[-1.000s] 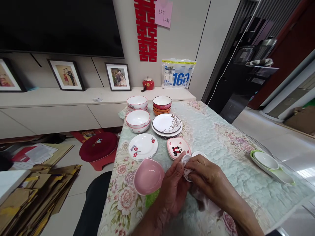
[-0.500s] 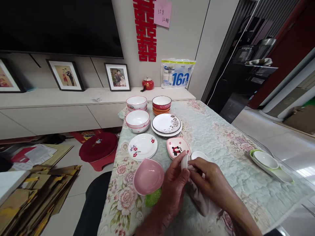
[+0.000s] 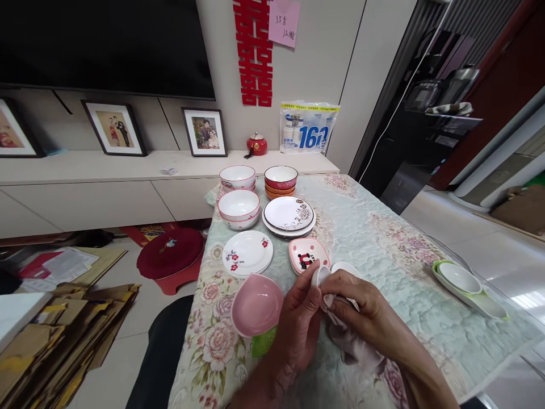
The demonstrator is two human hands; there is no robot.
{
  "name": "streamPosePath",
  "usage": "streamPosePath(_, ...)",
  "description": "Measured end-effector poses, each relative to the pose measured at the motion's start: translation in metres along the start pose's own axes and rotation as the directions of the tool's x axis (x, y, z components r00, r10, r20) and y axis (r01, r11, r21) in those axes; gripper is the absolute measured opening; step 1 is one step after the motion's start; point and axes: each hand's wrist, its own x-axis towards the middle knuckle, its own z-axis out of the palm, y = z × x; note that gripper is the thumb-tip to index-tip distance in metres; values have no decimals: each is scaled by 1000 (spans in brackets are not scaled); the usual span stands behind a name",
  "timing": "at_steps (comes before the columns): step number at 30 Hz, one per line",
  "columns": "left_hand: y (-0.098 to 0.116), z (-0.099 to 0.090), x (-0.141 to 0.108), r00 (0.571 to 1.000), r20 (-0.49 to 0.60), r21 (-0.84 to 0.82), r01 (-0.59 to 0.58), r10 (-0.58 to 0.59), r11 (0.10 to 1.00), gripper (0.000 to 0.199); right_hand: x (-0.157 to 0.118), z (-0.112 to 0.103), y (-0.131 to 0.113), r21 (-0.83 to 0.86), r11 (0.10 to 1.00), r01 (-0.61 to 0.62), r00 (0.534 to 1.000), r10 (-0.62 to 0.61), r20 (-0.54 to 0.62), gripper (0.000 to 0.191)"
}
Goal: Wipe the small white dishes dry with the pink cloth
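Note:
My left hand (image 3: 298, 318) pinches a small white dish (image 3: 320, 276) between thumb and fingers. Close against it on the right, my right hand (image 3: 366, 307) grips a pale pinkish cloth (image 3: 357, 349) that hangs down over the table and touches the dish. Behind my hands lie a pink square cartoon plate (image 3: 310, 250) and a white bowl (image 3: 346, 268), partly hidden by my fingers. A pink bowl (image 3: 257, 305) with a green leaf-shaped part (image 3: 263, 342) sits left of my left hand.
Floral white plates (image 3: 247, 253), stacked white bowls (image 3: 238, 205), red and orange bowls (image 3: 281, 177) and large patterned plates (image 3: 289, 214) stand farther back. Green-rimmed dishes (image 3: 462, 278) lie at right. A red stool (image 3: 170, 255) is left of the table (image 3: 383, 244).
The small dish has turned, showing more of its inside. My right hand and the cloth have shifted slightly around it.

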Motion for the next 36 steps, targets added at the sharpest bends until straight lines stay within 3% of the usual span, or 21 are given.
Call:
streamPosePath(4,-1,0,0,998,-29,-3,53,-53,999,48,-6,0,5,-254,966,-42,999,44,-1,27)
streamPosePath(8,-4,2,-2,996,-15,10,93,-93,996,47,-7,14,15,-453,884,-114,975,13,-221,22)
streamPosePath(10,-4,3,-3,996,13,1,91,-91,996,46,-4,21,18,-446,885,-132,940,-32,-340,18)
streamPosePath(12,-5,3,-3,997,22,-20,68,-67,998,46,-1,24,17,-338,934,-118,922,-24,-386,16)
streamPosePath(14,-4,2,-3,999,7,-42,46,-46,998,45,1,21,12,-172,981,-87,945,27,-327,15)
streamPosePath(17,-2,2,-1,999,-15,-59,37,-38,998,47,2,8,3,-1,999,-49,990,49,-134,19)
streamPosePath(22,1,1,0,998,-36,-76,55,-57,996,50,-4,-4,-5,-36,999,-15,999,17,47,26)
streamPosePath(25,4,2,0,998,-22,-79,58,-60,995,52,-6,4,-5,-176,984,1,999,5,33,40)
streamPosePath(29,5,3,1,998,19,-91,54,-52,994,52,-4,12,-5,-278,958,66,997,-73,-15,35)
streamPosePath(34,3,5,0,996,8,-103,86,-85,991,55,-5,0,-1,-135,991,15,999,-21,-41,10)
streamPosePath(36,2,5,-1,994,14,-106,111,-111,988,55,-7,-7,3,-17,999,-40,996,38,-80,10)
